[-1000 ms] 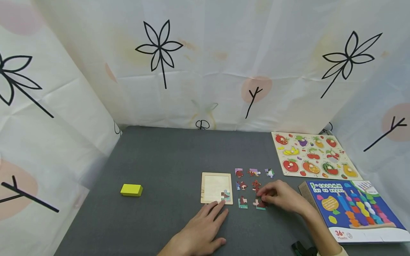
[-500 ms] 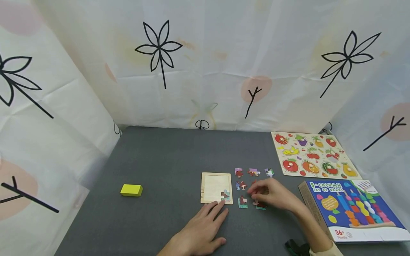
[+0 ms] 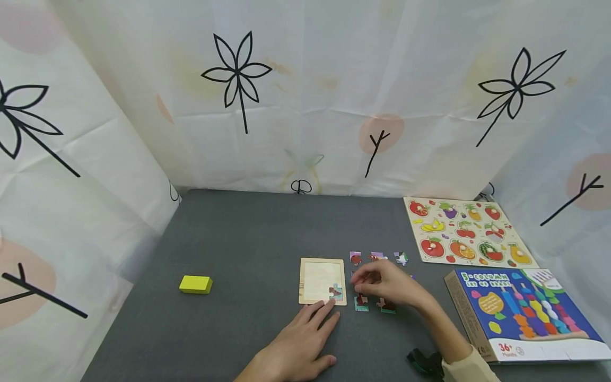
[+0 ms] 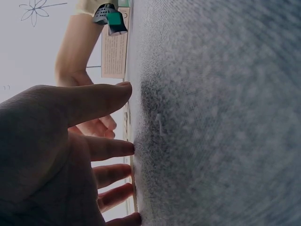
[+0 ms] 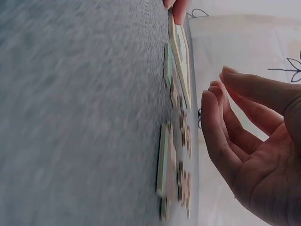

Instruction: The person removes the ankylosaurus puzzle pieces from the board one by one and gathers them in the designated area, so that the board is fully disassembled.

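My left hand point(image 3: 305, 337) lies on the table with its fingers spread, fingertips at the near edge of a square wooden puzzle tray point(image 3: 312, 278). In the tray's lower right corner sits one jigsaw piece point(image 3: 336, 291). My right hand point(image 3: 389, 282) hovers over the loose pieces to the right of the tray. In the right wrist view its thumb and fingers curve loosely towards each other with nothing between them. Below it lie a teal-edged piece point(image 3: 361, 303) and a brown and teal piece point(image 3: 386, 306). The hand covers much of the middle row in the head view.
A fruit puzzle board point(image 3: 470, 232) lies at the back right, with a blue bead-toy box point(image 3: 530, 313) in front of it. Left of the tray is a yellow block point(image 3: 195, 284). Printed cloth point(image 3: 305, 95) walls in the grey table point(image 3: 238, 233).
My right hand has moved left across the loose pieces, from the lower right one towards the tray. The left hand has stayed at the tray's edge.
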Demonstrator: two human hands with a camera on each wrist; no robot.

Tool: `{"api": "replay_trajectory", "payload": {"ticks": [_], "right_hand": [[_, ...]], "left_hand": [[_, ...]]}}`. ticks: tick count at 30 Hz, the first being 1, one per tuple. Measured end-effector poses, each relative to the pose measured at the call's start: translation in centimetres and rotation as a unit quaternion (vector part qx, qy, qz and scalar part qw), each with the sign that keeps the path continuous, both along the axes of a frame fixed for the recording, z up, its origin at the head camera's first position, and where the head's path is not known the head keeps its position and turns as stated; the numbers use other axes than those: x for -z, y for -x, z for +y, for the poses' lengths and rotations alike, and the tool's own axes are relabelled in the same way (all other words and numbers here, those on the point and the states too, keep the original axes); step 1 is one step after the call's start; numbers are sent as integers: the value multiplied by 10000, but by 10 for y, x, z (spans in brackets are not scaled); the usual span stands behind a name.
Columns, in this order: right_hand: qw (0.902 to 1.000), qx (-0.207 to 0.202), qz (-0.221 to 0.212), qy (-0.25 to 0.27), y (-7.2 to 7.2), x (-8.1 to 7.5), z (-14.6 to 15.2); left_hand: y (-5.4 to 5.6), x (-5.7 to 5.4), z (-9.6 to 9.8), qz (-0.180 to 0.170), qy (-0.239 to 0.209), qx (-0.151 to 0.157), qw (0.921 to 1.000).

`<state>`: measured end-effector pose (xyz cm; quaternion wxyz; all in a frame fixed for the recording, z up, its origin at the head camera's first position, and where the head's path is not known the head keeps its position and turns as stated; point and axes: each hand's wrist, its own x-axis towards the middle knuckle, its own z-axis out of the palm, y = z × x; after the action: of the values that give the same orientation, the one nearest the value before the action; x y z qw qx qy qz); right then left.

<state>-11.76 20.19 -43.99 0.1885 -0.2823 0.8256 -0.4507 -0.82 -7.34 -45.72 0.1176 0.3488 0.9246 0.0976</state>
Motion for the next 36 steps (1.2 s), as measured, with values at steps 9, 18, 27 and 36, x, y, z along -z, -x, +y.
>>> {"api": "replay_trajectory", "payload": {"ticks": [9, 18, 27, 36], "right_hand": [[9997, -208, -93, -28, 11, 6, -23], [9987, -268, -265, -348, 17, 10, -34], [9982, -227, 28, -558, 16, 8, -42], [9982, -15, 157, -580, 11, 6, -43]], "left_hand": [[0, 1, -1, 3, -58, 54, 10000], [-1, 2, -1, 220, -53, 146, 9996], [0, 2, -1, 146, 4, 122, 9998], [2, 1, -1, -44, -4, 70, 10000]]}}
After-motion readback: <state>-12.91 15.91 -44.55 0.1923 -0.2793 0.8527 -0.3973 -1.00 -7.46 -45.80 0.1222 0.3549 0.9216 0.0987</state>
